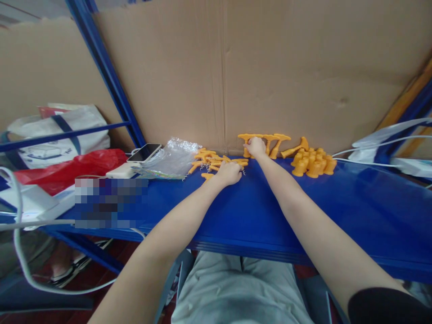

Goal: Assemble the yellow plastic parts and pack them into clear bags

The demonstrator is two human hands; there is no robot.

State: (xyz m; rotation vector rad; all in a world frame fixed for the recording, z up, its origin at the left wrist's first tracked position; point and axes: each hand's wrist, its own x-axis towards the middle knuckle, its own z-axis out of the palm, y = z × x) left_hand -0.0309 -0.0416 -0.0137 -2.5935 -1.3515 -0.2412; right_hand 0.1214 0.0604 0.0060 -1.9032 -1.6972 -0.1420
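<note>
On the blue table lies a pile of yellow-orange T-shaped corkscrew handles [209, 158] with metal spirals. My left hand [231, 173] is closed at the right side of this pile, its fingertips partly hidden; a spiral shows just beyond the knuckles. Farther back, my right hand [255, 147] wraps round an upright corkscrew [245, 136], whose lower end is a yellow sleeve. More upright corkscrews [279, 137] stand right beside that hand, against the cardboard. Another corkscrew [297, 148] leans at their right. Several yellow sleeves [313, 162] stand grouped nearby.
A clear plastic bag [172, 159] and a phone [145, 153] lie left of the pile. Farther left are a red bag [81, 164], a white tote [70, 130] and white cables [18, 252]. Cardboard [162, 72] walls the back. A blue frame post [108, 72] rises at left.
</note>
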